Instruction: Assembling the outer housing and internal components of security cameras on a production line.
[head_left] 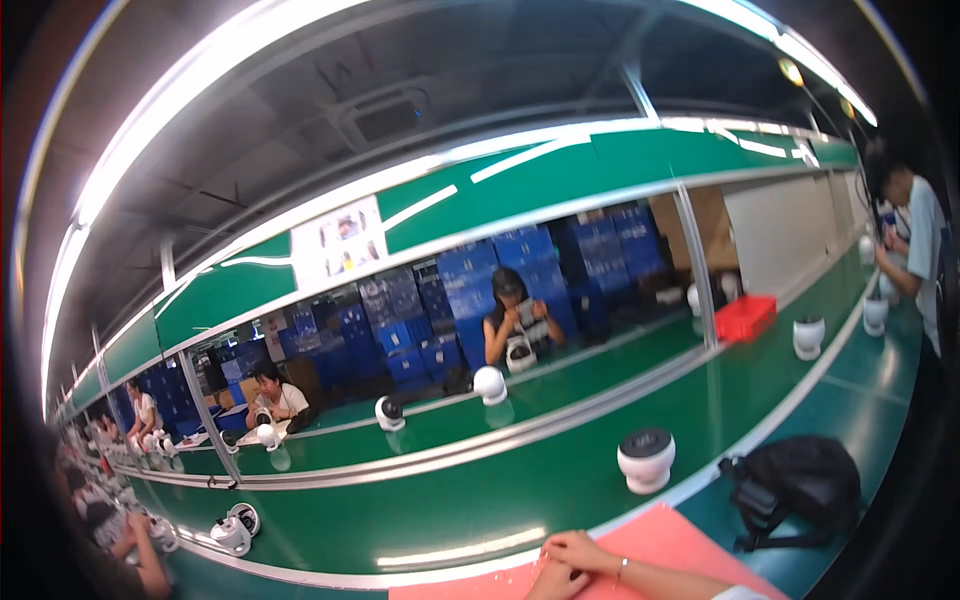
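Observation:
My right hand (582,550), with a thin band at the wrist, lies over my left hand (556,580) at the lower edge. Its fingers rest loosely, laid flat, and no object shows in it. Most of my left hand's fingers are hidden under the right one or cut off by the edge. Both hands are above a pink mat (660,540) on the bench. Nearest to them, on the green conveyor belt (470,510), stands a white rounded camera-like device (646,465) with a dark top.
A black backpack (800,485) lies on the bench to the right. More white devices stand along the belts, one (808,337) far right and one (235,528) at left. A red bin (745,318) stands behind. Several people work around the line, one (520,320) opposite me.

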